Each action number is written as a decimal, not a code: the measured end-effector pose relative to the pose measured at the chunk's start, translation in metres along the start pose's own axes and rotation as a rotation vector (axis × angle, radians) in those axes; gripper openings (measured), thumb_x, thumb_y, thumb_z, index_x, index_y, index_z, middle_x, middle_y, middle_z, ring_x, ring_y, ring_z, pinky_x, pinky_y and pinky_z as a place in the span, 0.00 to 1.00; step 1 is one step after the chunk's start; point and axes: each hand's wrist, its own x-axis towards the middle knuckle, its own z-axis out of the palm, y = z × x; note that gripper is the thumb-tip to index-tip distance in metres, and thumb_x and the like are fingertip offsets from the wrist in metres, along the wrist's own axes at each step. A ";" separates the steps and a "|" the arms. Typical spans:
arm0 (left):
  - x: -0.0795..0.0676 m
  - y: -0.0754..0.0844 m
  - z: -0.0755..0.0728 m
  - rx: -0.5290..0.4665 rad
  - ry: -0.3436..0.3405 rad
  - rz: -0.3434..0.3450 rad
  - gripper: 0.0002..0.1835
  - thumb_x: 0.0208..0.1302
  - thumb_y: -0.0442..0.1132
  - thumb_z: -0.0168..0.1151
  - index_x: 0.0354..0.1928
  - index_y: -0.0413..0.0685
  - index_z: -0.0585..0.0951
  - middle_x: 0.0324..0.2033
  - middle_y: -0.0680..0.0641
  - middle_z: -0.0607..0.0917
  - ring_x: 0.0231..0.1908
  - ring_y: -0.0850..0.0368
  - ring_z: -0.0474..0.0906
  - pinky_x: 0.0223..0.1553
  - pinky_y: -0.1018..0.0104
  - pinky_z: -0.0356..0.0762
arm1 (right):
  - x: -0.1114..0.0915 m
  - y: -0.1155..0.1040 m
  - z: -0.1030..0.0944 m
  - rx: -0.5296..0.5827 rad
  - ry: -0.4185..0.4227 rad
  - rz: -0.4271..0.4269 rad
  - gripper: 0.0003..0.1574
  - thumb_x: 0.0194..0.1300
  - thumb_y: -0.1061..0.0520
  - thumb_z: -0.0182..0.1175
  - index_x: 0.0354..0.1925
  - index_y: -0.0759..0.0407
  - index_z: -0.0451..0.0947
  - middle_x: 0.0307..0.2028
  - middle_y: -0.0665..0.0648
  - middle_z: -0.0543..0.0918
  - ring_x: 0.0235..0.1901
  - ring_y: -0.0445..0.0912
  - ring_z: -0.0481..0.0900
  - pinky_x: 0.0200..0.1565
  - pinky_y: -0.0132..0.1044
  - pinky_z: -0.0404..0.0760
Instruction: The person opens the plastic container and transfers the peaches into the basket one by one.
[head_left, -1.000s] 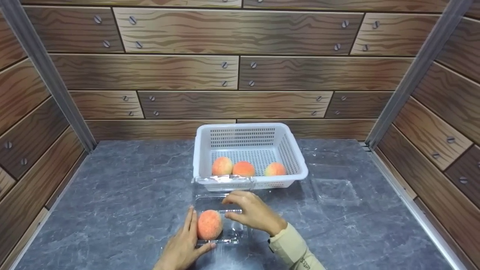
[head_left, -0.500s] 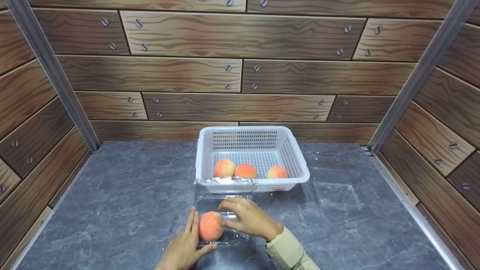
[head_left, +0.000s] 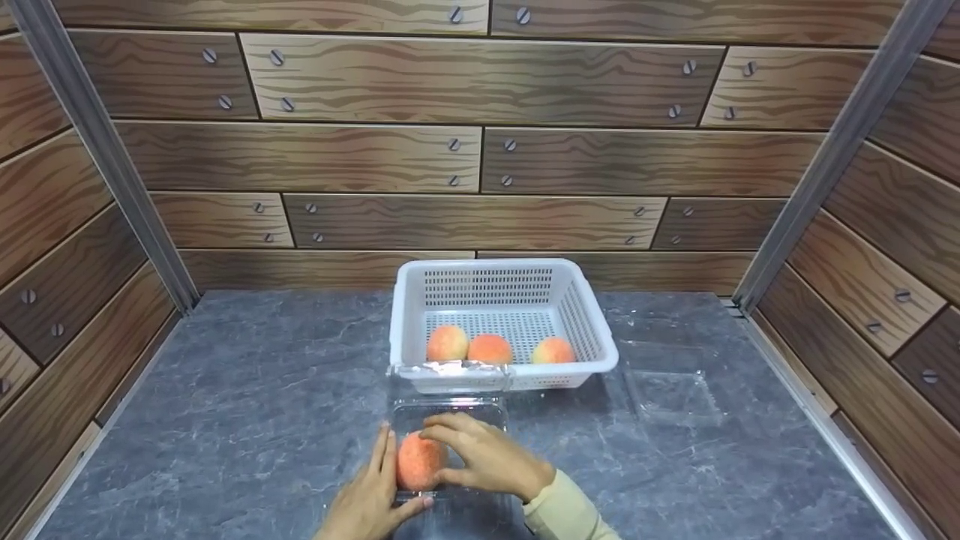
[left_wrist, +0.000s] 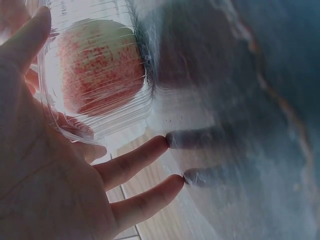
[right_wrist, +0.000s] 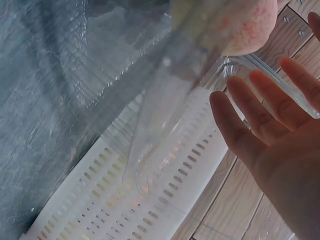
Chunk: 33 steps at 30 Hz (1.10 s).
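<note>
In the head view, a peach (head_left: 420, 462) sits at the left end of a clear plastic clamshell box (head_left: 491, 409), whose lid stands raised toward the basket. My left hand (head_left: 365, 487) lies along the box's left side, fingers straight and thumb across the near edge; the left wrist view shows the peach (left_wrist: 102, 67) through the ribbed wall. Over the box's right part is my right hand (head_left: 487, 459), its loosely bent fingertips and thumb at the peach's right side. In the right wrist view the right hand's fingers (right_wrist: 240, 127) are spread, with the peach (right_wrist: 250, 27) beyond them.
A white slotted basket (head_left: 596, 330) stands behind the box and holds several visible peaches, one of them a peach (head_left: 553, 350) on the right. Another clear plastic box (head_left: 675, 394) lies on the grey marbled table (head_left: 262, 405). Wood-patterned walls enclose the back and sides.
My right hand has moved left and nearer, from apart from the peach to its right side. The left hand stays along the box. The head view has shifted slightly.
</note>
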 end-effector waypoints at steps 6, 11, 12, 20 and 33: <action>-0.001 0.000 0.001 0.009 0.027 0.027 0.57 0.51 0.68 0.55 0.67 0.29 0.48 0.67 0.31 0.46 0.53 0.28 0.65 0.36 0.35 0.72 | 0.000 -0.004 0.006 0.012 -0.026 -0.005 0.31 0.55 0.47 0.64 0.56 0.55 0.72 0.57 0.56 0.72 0.55 0.46 0.70 0.52 0.38 0.73; -0.002 0.000 0.002 0.015 0.040 0.031 0.57 0.51 0.67 0.56 0.67 0.29 0.48 0.67 0.30 0.47 0.53 0.28 0.65 0.36 0.36 0.72 | 0.001 -0.005 0.009 0.020 -0.039 -0.018 0.31 0.55 0.48 0.64 0.56 0.54 0.72 0.57 0.56 0.72 0.55 0.46 0.70 0.51 0.38 0.73; -0.002 0.000 0.002 0.017 0.043 0.032 0.57 0.51 0.67 0.56 0.67 0.28 0.49 0.67 0.30 0.47 0.53 0.28 0.65 0.37 0.36 0.72 | 0.001 -0.005 0.010 0.019 -0.040 -0.019 0.31 0.55 0.48 0.64 0.56 0.53 0.72 0.57 0.56 0.71 0.55 0.46 0.69 0.52 0.39 0.73; -0.003 0.001 0.002 0.042 0.065 0.046 0.56 0.51 0.67 0.56 0.66 0.27 0.51 0.66 0.30 0.49 0.52 0.30 0.67 0.36 0.38 0.73 | 0.002 -0.006 0.012 -0.027 -0.043 -0.029 0.28 0.54 0.48 0.65 0.54 0.49 0.75 0.59 0.53 0.70 0.53 0.45 0.70 0.51 0.37 0.73; -0.003 -0.001 0.003 0.049 0.089 0.060 0.57 0.50 0.68 0.56 0.66 0.27 0.51 0.66 0.30 0.50 0.50 0.30 0.68 0.37 0.39 0.74 | 0.006 -0.006 0.031 -0.143 0.134 -0.063 0.19 0.49 0.53 0.67 0.43 0.48 0.80 0.51 0.53 0.76 0.41 0.43 0.74 0.43 0.30 0.75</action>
